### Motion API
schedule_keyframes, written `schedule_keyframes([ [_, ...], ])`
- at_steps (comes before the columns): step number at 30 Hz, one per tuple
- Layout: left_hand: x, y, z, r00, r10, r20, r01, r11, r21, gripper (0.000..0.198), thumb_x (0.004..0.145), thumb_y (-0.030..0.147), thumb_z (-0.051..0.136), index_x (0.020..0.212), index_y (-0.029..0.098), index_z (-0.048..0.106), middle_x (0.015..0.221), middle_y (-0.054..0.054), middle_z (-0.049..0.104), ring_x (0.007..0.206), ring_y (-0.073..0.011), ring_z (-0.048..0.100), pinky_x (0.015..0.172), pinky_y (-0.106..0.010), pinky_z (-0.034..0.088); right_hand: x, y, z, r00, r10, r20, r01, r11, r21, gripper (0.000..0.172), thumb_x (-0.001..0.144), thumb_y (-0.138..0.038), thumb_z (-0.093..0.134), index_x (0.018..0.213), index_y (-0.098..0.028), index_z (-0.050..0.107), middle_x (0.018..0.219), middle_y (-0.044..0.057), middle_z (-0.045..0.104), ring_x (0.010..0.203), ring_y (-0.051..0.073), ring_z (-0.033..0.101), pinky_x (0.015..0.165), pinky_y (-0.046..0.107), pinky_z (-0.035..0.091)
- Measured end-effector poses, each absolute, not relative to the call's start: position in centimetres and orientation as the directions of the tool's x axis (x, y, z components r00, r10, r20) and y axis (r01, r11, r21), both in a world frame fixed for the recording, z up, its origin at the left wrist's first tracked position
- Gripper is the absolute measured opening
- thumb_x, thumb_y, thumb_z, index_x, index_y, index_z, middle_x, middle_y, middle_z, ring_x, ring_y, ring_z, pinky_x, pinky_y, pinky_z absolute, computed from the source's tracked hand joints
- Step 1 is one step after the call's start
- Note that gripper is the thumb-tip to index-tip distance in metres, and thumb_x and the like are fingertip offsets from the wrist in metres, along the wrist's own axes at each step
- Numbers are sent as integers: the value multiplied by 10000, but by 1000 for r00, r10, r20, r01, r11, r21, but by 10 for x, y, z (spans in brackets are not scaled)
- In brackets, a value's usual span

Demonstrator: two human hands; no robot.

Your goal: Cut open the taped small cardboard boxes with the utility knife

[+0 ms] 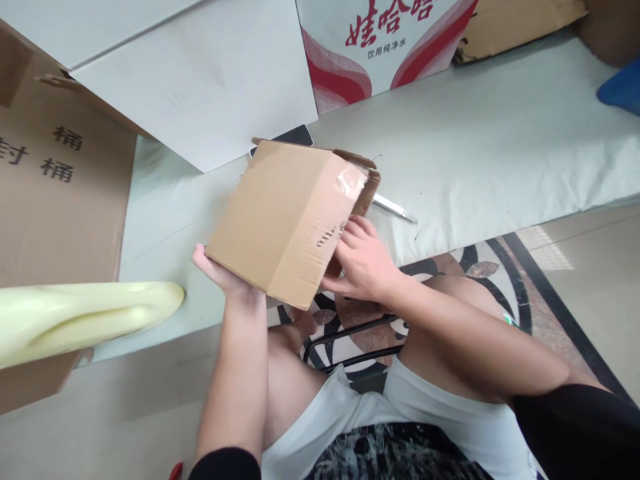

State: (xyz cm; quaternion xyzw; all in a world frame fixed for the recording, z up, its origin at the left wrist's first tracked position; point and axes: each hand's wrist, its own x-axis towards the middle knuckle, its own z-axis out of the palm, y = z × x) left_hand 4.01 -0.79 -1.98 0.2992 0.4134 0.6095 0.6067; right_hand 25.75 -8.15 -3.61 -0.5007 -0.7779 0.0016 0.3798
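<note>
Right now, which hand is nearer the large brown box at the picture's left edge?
Left. The left hand is right of the large brown box, at the smaller box's lower-left edge; the right hand is farther right, at that one's open end.

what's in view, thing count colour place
small box: 1, brown, centre
large carton: 1, brown, left
white box: 1, white, upper left
printed carton: 1, white-red, top centre
cardboard: 1, brown, top right
unclear object: 1, blue, right
flat object: 1, black, behind small box
slim tool: 1, whitish, beside small box
long object: 1, pale yellow, left
cloth: 1, pale green, mid-picture
floor: 1, pale patterned, below
frame: 1, black, lower centre
partial object: 1, red, bottom
shorts: 1, whitish, bottom
legs: 2, bare, lower centre
sleeves: 2, black, bottom
left hand: 1, bare, beneath small box
right hand: 1, bare, at small box's opening
</note>
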Motion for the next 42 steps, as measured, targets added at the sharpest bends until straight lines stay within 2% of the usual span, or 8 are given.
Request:
schedule_keyframes([
  [5,54,-10,-20,-76,981,-179,-561,107,821,484,849,637,424,880,194,617,889,-68,677,868,-247,636,758,-337,504,243,-84,-45,-292,834,469,772,495,-400,151,914,-338,621,894,-249,741,856,51,726,907,248,610,947,448,376],
  [15,48,-9,-22,-116,983,-145,-562,55,825,562,818,732,393,873,202,572,945,-103,694,937,-286,632,850,-393,481,238,-87,-44,-273,805,527,793,498,-351,268,980,-393,559,825,-217,690,778,74,686,844,235,588,774,382,361],
  [20,57,-12,-20,-196,970,-148,-568,11,823,532,861,685,339,863,202,563,853,-81,682,837,-245,622,775,-353,469,236,-89,-48,-323,792,518,771,538,-342,228,911,-414,611,842,-233,730,829,77,733,874,249,633,872,418,427],
  [26,64,-13,-27,-140,987,-76,-492,-3,871,615,848,730,406,982,176,638,1046,-136,729,1030,-302,683,828,-354,509,241,-87,-53,-288,800,525,690,554,-465,255,903,-431,654,1029,-235,756,1009,91,772,1002,291,686,953,450,514],
  [32,62,-11,-24,-167,983,-73,-498,-20,867,579,806,723,474,957,191,645,1049,-120,727,1068,-305,687,835,-339,532,241,-87,-46,-244,765,596,655,583,-481,260,961,-402,583,867,-210,731,823,91,732,804,235,670,805,387,531],
  [35,52,-16,-17,-148,972,-184,-539,77,839,584,807,735,415,908,191,602,975,-112,702,945,-293,671,823,-373,519,241,-90,-35,-384,622,682,434,774,-461,354,994,-492,536,889,-210,722,828,70,739,823,204,680,787,344,518],
  [38,40,-21,-10,-157,960,-232,-545,112,831,501,835,704,413,799,211,486,810,-36,608,732,-217,587,762,-374,488,245,-96,-26,-514,534,671,257,842,-474,452,1024,-525,471,719,-235,635,644,3,652,632,151,604,637,310,454],
  [42,36,-20,-1,-274,942,-194,-511,29,859,416,823,633,446,767,223,402,782,-6,558,707,-195,551,695,-347,452,258,-97,-19,-270,638,721,436,749,-499,363,1007,-314,472,669,-248,588,547,-22,565,507,139,498,545,319,412],
])
